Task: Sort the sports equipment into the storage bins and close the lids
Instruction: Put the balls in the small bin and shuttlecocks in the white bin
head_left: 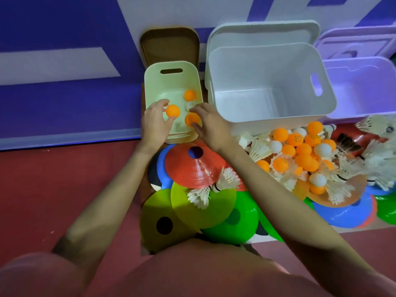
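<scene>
A: Balls go where?
B: In the small cream plastic bin (171,82), upper centre. My left hand (155,122) pinches one orange table-tennis ball (173,110) above it; my right hand (209,125) half-curls around another orange ball (191,119), ready for dropping.
</scene>
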